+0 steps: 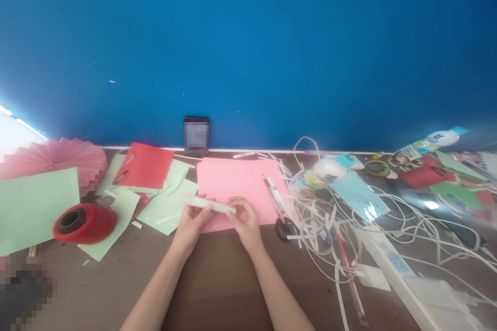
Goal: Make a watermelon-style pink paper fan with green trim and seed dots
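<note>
A narrow folded strip of paper [213,205], pale green with pink along its edge, is held level between both hands. My left hand [193,222] pinches it left of its middle, thumb on the near face. At its right end my right hand [245,220] grips it with thumb and fingers. Beneath and behind the strip lies a pink paper sheet [236,176] on the brown table. Pens [274,191] rest on the sheet's right side, and dark-handled scissors [285,230] lie beside its lower right corner. The fingers behind the strip are partly hidden.
Left are a red spool of yarn [87,223], green sheets [37,212], a red sheet [145,165] and a pink paper fan [54,163]. A phone [196,137] leans on the blue wall. Right lie glue bottles [330,169], tangled white cables [411,222] and a power strip [388,264].
</note>
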A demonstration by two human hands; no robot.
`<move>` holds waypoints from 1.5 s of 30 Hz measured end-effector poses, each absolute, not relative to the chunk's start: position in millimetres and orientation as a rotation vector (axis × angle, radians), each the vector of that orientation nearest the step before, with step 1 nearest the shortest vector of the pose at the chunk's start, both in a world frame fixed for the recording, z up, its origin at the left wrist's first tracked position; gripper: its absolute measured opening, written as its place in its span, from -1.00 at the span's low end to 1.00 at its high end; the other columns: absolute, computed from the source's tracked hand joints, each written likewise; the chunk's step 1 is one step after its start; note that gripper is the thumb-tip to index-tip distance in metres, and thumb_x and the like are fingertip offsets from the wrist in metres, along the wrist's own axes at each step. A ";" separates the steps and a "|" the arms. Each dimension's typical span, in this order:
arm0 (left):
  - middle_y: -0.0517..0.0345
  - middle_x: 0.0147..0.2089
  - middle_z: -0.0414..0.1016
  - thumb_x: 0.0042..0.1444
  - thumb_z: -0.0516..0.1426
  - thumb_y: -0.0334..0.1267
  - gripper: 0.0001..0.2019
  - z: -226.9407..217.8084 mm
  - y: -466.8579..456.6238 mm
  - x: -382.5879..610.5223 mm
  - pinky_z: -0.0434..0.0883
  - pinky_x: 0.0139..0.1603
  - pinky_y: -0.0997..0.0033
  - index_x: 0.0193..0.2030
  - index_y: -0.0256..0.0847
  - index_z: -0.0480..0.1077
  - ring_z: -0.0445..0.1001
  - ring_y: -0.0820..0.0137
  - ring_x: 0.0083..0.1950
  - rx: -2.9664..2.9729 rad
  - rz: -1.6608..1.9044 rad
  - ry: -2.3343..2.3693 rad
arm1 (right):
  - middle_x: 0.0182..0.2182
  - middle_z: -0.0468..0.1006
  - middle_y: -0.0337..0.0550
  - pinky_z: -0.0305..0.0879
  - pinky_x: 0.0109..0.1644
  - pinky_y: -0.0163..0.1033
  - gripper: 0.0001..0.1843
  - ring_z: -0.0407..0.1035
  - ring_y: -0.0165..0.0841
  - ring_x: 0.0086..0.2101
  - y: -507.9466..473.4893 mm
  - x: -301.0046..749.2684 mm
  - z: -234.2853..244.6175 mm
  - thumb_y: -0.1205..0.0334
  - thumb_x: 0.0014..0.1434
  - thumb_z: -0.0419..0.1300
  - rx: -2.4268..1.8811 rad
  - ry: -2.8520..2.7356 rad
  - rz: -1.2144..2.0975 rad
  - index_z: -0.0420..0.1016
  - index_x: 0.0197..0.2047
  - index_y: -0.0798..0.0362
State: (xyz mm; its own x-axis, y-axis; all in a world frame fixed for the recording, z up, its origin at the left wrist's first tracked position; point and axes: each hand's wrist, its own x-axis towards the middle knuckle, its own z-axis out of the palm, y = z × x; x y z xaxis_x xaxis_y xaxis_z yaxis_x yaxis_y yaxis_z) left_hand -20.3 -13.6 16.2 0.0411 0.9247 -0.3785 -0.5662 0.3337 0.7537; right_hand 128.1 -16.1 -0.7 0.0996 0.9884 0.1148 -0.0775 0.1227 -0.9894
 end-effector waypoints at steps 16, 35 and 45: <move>-0.07 -0.09 0.46 -0.08 0.23 -0.17 -0.61 18.2 -10.7 -23.3 0.23 0.11 0.02 -0.11 -0.27 0.34 0.39 0.16 0.00 0.446 1.228 0.867 | -0.36 0.41 -0.17 0.32 -0.21 -0.23 -0.78 0.36 -0.34 -0.28 -17.3 127.9 -4.0 0.28 -0.03 0.22 -1.201 -1.057 0.997 0.35 -0.26 0.06; -0.04 -0.02 0.41 -0.02 0.19 -0.22 -0.63 18.7 -11.4 -23.8 0.20 0.15 0.09 -0.06 -0.21 0.27 0.33 0.21 0.07 0.402 1.228 0.815 | -0.27 0.38 -0.11 0.26 -0.09 -0.12 -0.83 0.32 -0.30 -0.17 -23.3 126.4 0.6 0.47 0.02 0.05 -1.256 -1.435 0.357 0.38 -0.45 0.03; -0.02 0.02 0.39 -0.02 0.18 -0.27 -0.68 21.5 -11.0 -26.6 0.19 0.15 0.10 -0.09 -0.20 0.31 0.33 0.20 0.08 0.384 1.214 0.758 | -0.29 0.39 -0.09 0.30 -0.11 -0.09 -0.92 0.33 -0.27 -0.21 -23.1 123.9 2.5 0.34 0.04 0.13 -1.291 -1.438 0.397 0.45 -0.40 0.00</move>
